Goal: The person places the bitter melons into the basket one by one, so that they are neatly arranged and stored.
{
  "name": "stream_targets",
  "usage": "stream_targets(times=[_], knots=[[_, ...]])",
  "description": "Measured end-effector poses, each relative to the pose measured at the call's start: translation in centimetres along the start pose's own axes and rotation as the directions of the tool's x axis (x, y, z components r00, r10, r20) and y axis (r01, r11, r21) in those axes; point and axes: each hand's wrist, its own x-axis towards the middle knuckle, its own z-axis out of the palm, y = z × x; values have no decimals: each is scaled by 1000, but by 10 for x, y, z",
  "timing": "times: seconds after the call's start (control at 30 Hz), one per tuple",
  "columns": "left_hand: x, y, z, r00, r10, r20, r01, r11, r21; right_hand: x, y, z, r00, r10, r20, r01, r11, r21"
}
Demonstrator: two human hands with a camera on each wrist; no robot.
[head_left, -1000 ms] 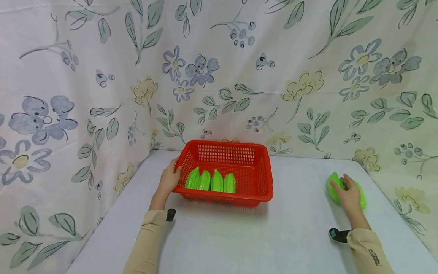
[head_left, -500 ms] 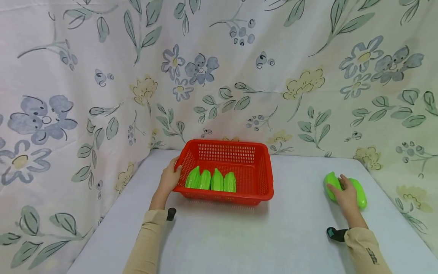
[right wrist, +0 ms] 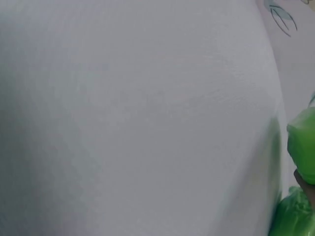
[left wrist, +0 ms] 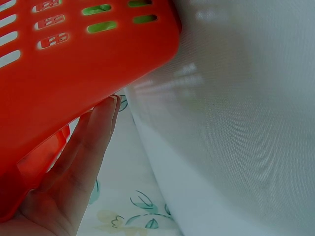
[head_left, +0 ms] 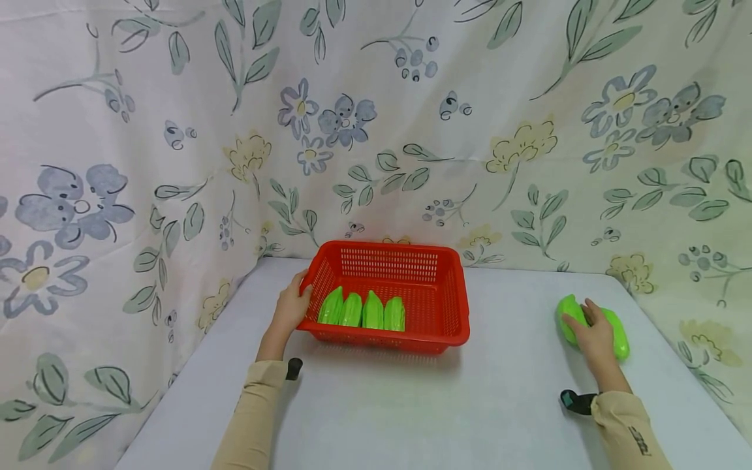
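Note:
My left hand (head_left: 292, 307) grips the left rim of a red plastic basket (head_left: 382, 336), the thumb at the rim. In the left wrist view its fingers (left wrist: 93, 132) lie along the outside of the basket wall. Several bright green ridged gourds (head_left: 373, 310) stand in a row at the basket's front left. Far to the right, my right hand (head_left: 595, 334) holds a green gourd (head_left: 568, 313) between thumb and fingers. A second loose gourd (head_left: 617, 333) lies beside that hand, partly hidden by it. The right wrist view catches the held gourd (right wrist: 302, 145) only at its edge.
A white-covered table (head_left: 482, 405) bears everything. Floral cloth (head_left: 376, 130) hangs behind it and along both sides. White table surface lies between the basket and my right hand.
My right hand has shifted slightly left with the gourd it holds, and more of the second gourd shows. The left hand and the basket stay put.

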Motion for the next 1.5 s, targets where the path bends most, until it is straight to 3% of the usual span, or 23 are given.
stream_targets(times=[0.63, 0.87, 1.5], knots=[[-1, 1, 0, 1000, -8, 3, 8, 1000, 0, -6, -37, 7, 999, -27, -20, 28, 997, 76], [-1, 1, 1, 1000, -7, 4, 7, 1000, -5, -7, -56, 16, 997, -71, -34, 74, 992, 98], [-2, 1, 1, 1000, 2, 1, -2, 1000, -2, -12, -99, 46, 994, -105, -10, 104, 974, 203]])
